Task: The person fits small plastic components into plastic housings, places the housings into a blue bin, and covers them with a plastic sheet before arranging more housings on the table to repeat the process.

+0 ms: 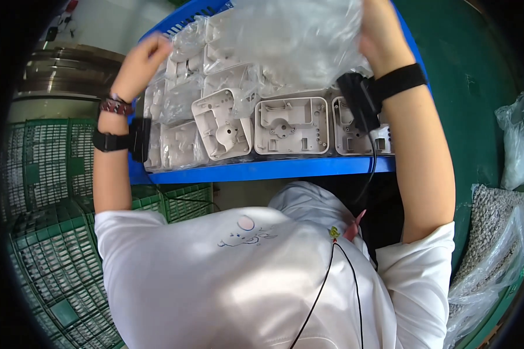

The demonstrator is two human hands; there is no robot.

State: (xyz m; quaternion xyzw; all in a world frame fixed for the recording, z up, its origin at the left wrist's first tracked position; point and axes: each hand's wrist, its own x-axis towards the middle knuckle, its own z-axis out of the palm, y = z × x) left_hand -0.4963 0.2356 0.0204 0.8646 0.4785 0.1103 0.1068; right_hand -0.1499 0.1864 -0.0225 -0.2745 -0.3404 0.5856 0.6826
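My right hand (383,43) is closed on the edge of a clear plastic bag (308,41), raised over the far right of a blue crate (262,170). The bag is blurred and covers part of the crate's contents. My left hand (144,65), fingers curled in and slightly blurred, is above the crate's left side; whatever it pinches is hidden. Off-white moulded plastic housings fill the crate. A tilted housing (224,125) lies beside a square one (291,125) along the near side. Several others at the left are wrapped in clear plastic (183,104).
Green slatted crates (49,250) stand at the left. On the green surface (460,116) at right lie a clear bag of small grey pieces (489,232) and a whitish plastic bag (515,142). A black cable (371,168) hangs from the device on my right wrist.
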